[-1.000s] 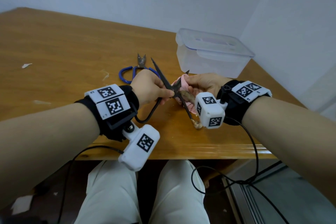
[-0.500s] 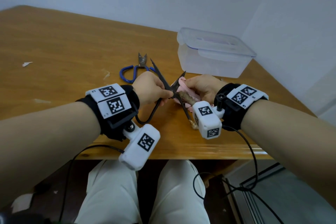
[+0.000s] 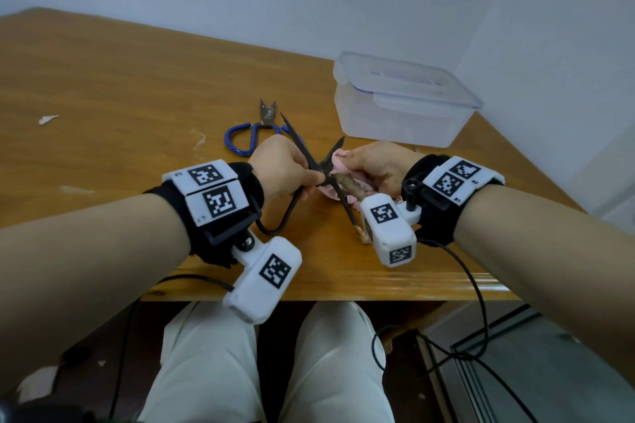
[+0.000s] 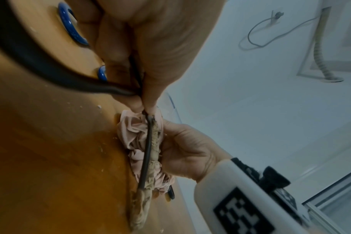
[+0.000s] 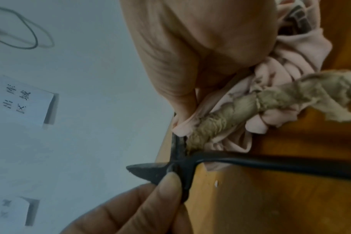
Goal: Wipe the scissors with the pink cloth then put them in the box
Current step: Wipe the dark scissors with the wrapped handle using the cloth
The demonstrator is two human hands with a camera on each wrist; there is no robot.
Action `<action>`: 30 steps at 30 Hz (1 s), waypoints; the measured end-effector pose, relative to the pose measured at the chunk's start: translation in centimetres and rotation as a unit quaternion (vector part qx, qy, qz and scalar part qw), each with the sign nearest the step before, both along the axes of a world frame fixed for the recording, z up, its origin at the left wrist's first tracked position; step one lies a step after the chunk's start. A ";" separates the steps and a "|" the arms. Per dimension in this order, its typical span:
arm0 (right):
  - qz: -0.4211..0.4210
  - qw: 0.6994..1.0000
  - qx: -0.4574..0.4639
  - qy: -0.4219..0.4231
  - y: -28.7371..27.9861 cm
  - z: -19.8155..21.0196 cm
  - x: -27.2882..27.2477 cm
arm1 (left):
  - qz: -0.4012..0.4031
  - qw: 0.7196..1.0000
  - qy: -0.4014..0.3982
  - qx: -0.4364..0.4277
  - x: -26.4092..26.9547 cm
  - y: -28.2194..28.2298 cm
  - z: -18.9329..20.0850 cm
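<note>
black scissors [image 3: 321, 166] are up off the desk [image 3: 103, 89] near its front edge, blades spread wide in an x. left hand [image 3: 283, 170] has its fingers [image 5: 168, 183] pinching them right at the pivot, loop handle hanging down toward 7 o'clock. right hand [image 3: 376, 165] fingers are curled round the bunched pink cloth [image 3: 338, 168], pressing it against the handle shank wrapped in frayed tan tape, which runs down toward 5 o'clock. cloth sits just beside the pivot, touching the metal. clear plastic box [image 3: 402, 99] with its lid on is at 1 o'clock from the hands, near the desk's right edge. blue-handled scissors [image 3: 256, 129] lie flat on the desk at 11 o'clock, just behind the left hand. can't tell how far the cloth wraps round.
</note>
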State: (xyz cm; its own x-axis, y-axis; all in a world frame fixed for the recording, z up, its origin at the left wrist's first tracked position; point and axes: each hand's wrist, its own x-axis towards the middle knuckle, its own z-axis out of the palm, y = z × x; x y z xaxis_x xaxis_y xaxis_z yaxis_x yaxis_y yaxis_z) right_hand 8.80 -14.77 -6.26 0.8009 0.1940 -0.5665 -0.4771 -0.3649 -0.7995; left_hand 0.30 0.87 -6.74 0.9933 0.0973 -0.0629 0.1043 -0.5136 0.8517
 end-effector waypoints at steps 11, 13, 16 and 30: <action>0.009 0.999 -0.037 -0.001 -0.4 0.3 -0.1 | 0.001 1.000 0.000 0.004 -0.3 -0.2 -0.1; -0.005 1.000 0.002 0.002 -0.5 0.3 0.0 | 0.001 1.000 -0.004 0.002 -0.2 -0.3 0.1; -0.067 0.997 -0.002 -0.027 -0.5 0.9 0.8 | -0.012 1.000 -0.006 0.000 -0.2 -0.7 0.2; 0.024 0.996 0.081 -0.003 -0.3 1.5 -1.6 | 0.008 0.999 -0.034 0.003 0.1 -0.5 0.0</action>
